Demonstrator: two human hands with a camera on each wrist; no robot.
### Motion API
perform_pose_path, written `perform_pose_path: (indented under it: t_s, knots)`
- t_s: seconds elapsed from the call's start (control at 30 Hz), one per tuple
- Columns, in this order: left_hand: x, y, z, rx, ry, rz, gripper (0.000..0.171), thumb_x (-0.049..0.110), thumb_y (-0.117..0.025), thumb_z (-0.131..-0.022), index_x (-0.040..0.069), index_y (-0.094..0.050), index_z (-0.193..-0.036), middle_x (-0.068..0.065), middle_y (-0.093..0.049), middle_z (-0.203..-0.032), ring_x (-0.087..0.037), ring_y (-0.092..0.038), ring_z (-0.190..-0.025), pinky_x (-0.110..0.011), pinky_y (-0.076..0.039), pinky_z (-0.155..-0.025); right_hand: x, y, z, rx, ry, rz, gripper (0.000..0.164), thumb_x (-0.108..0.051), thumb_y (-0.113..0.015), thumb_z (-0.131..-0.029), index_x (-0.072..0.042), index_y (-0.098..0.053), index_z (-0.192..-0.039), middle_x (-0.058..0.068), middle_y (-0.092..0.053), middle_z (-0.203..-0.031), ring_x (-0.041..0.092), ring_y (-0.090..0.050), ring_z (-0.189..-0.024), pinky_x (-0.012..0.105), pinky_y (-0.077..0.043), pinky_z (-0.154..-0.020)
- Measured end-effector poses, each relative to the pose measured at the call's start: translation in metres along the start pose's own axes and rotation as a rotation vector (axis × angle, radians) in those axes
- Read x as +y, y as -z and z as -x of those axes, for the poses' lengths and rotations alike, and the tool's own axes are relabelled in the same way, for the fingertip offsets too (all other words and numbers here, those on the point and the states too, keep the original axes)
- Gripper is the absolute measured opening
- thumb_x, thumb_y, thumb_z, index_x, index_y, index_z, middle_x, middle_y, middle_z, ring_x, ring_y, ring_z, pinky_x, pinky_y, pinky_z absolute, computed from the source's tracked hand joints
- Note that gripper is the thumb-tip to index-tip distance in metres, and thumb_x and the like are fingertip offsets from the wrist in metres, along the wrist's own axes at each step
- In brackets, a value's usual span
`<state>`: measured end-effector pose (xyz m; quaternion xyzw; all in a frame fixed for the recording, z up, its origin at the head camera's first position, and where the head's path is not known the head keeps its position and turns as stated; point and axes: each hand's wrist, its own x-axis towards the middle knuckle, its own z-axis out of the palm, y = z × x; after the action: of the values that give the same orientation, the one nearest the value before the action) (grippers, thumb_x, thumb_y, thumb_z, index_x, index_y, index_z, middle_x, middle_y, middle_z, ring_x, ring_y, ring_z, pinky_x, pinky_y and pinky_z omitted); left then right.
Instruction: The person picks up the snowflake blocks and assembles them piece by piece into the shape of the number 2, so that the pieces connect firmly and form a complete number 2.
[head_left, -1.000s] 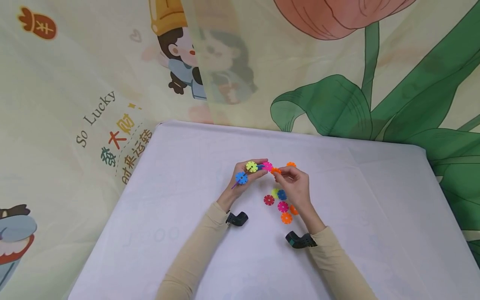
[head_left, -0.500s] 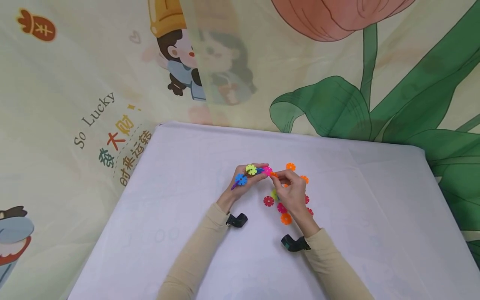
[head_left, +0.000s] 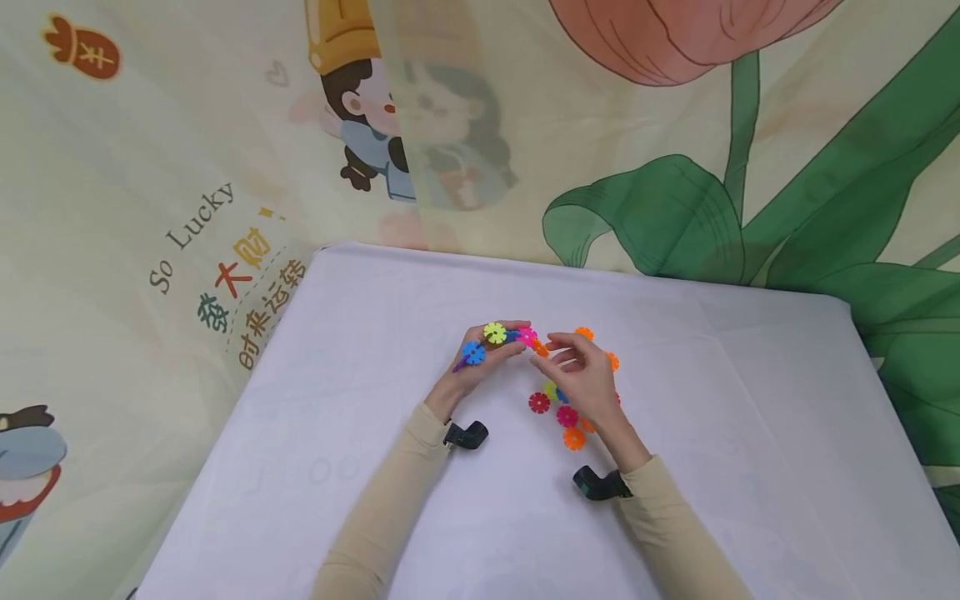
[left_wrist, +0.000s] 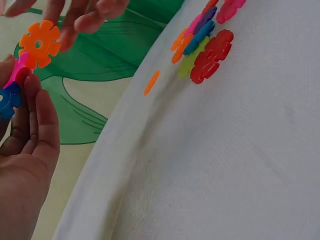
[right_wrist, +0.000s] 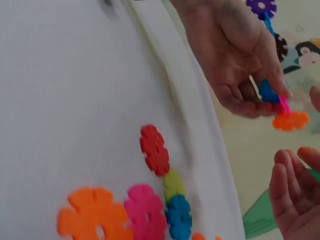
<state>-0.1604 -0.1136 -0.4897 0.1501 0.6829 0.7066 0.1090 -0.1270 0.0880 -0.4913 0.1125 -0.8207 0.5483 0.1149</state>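
Note:
My left hand [head_left: 486,367] holds a chain of notched plastic snowflake discs, pinching it near the pink disc [head_left: 527,336]. Along the chain are a yellow disc [head_left: 494,333], a blue disc [head_left: 473,353] and a purple disc, plus a dark one [right_wrist: 282,47] in the right wrist view. An orange disc [left_wrist: 47,37] is joined to the pink one at the free end. My right hand [head_left: 588,382] is just right of that end, thumb and fingers spread apart with nothing between them. A small gap separates it from the orange disc in the right wrist view.
Loose discs lie on the white-covered table [head_left: 360,350] below and around my right hand. Among them are a red disc [head_left: 539,402], a pink disc [head_left: 567,416] and orange discs, one [head_left: 584,333] farther back. A printed cloth [head_left: 637,125] hangs behind the table.
Earlier my right hand pinched the orange disc against the pink one. Now its fingers have let go and drawn slightly right, while the orange disc stays on the chain.

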Motion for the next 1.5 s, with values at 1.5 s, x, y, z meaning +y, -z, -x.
perform_pose_path:
  t_s: [1.5]
  knots:
    - [-0.005, -0.005, -0.006, 0.047, 0.005, 0.234, 0.044, -0.006, -0.056, -0.096, -0.017, -0.043, -0.136, -0.014, -0.066, -0.114, -0.015, -0.068, -0.097, -0.033, -0.052, -0.092, 0.011, 0.019, -0.015, -0.15, -0.483, -0.221, 0.027, -0.017, -0.07, -0.093, 0.002, -0.061, -0.109, 0.008, -0.07, -0.091, 0.031, -0.069, -0.089, 0.022, -0.056, -0.075]
